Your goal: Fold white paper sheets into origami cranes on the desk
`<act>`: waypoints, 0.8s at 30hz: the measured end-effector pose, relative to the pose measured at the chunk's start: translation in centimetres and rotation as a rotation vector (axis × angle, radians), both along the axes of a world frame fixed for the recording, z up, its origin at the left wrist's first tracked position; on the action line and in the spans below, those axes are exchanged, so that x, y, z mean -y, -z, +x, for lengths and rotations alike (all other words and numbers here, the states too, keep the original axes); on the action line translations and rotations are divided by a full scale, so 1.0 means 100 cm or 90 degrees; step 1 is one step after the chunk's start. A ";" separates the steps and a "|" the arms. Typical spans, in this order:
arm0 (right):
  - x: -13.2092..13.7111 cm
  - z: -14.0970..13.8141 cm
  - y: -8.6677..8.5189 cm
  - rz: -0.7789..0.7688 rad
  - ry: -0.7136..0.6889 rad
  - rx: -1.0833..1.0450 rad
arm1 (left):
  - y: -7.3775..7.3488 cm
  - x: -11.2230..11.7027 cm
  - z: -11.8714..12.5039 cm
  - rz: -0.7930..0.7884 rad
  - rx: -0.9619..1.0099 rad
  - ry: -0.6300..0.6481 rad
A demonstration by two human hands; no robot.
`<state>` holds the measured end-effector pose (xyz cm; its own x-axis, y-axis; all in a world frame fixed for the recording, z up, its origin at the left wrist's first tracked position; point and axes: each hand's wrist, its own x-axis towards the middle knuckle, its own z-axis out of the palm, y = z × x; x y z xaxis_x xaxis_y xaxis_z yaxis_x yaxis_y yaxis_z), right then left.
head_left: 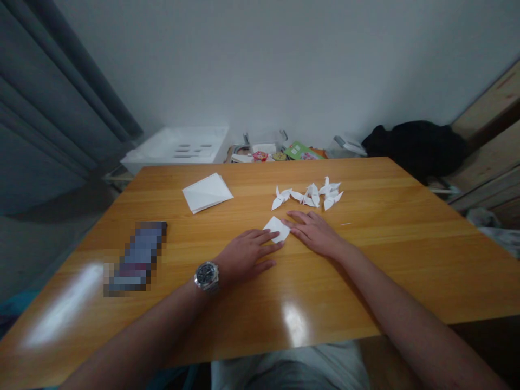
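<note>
A small folded white paper [277,228] lies flat on the wooden table [365,260]. My left hand [247,253], with a wristwatch on that wrist, rests flat with its fingers stretched onto the paper's left side. My right hand [312,230] lies flat too, its fingers pressing the paper's right edge. Both hands are open and hold nothing. Just beyond them sit several finished white paper cranes [309,195] in a loose row.
A stack of white paper sheets [207,192] lies at the back left of the table. A blurred dark object [136,259] is at the left. Behind the table are a white box [179,145], small clutter [280,151] and a black bag [414,143].
</note>
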<state>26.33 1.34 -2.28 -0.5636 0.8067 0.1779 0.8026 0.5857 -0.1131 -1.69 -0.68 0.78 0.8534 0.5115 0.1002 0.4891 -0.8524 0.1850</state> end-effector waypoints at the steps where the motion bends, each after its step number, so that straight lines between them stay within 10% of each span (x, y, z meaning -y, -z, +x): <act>1: 0.000 0.000 -0.001 -0.002 -0.002 0.000 | 0.000 0.000 0.000 0.001 0.000 0.000; 24: 0.006 -0.003 -0.010 0.005 -0.014 -0.080 | -0.005 -0.002 -0.002 -0.027 0.009 0.024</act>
<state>26.06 0.74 -1.28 -0.5535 0.7928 0.2552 0.7695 0.6040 -0.2074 -1.92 -0.45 1.31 0.8704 0.4837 0.0916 0.4545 -0.8610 0.2284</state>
